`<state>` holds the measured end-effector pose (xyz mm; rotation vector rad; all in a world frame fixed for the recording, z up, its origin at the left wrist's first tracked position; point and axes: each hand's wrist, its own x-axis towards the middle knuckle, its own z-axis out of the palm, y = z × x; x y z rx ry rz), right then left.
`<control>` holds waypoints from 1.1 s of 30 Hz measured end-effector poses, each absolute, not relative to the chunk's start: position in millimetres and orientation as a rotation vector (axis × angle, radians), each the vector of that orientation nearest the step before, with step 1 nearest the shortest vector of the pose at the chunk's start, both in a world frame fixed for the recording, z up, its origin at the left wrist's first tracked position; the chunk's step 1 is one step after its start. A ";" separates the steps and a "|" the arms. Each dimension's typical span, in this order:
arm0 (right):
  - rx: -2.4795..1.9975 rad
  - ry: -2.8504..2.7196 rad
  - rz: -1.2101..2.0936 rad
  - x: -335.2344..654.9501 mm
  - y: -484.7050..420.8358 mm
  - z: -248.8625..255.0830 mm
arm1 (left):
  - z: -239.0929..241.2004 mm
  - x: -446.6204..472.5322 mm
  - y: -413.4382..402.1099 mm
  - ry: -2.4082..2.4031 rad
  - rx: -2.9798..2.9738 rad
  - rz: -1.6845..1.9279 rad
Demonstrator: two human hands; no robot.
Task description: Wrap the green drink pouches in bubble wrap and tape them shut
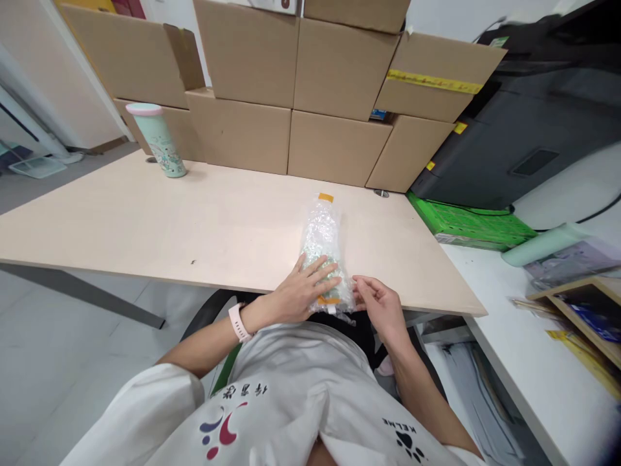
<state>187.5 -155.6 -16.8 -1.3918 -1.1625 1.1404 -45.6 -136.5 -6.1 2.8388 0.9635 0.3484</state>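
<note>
A long bundle wrapped in clear bubble wrap (322, 241) lies on the pale wooden table (194, 220), its far end closed with orange tape. My left hand (305, 290) rests flat on the near end of the bundle, fingers spread over it. My right hand (377, 302) sits just right of that end, fingers curled at the wrap's edge near a second strip of orange tape. A pink watch is on my left wrist.
Stacked cardboard boxes (291, 90) line the table's far edge. A mint tumbler with a pink lid (159, 140) stands at the back left. To the right are a green crate (473, 223), a dark machine (533, 129) and a white side table with papers.
</note>
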 end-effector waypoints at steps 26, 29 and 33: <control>-0.845 -1.236 1.934 181.0 -179.3 9.9 | 89.0 -64.8 -83.5 0.541 3.068 0.656; -0.874 -1.368 1.820 185.0 -179.5 17.3 | 90.4 -61.0 -90.5 0.620 2.728 0.734; -0.986 -1.409 1.612 186.7 -182.4 30.1 | 87.3 -49.9 -106.1 0.731 2.017 0.928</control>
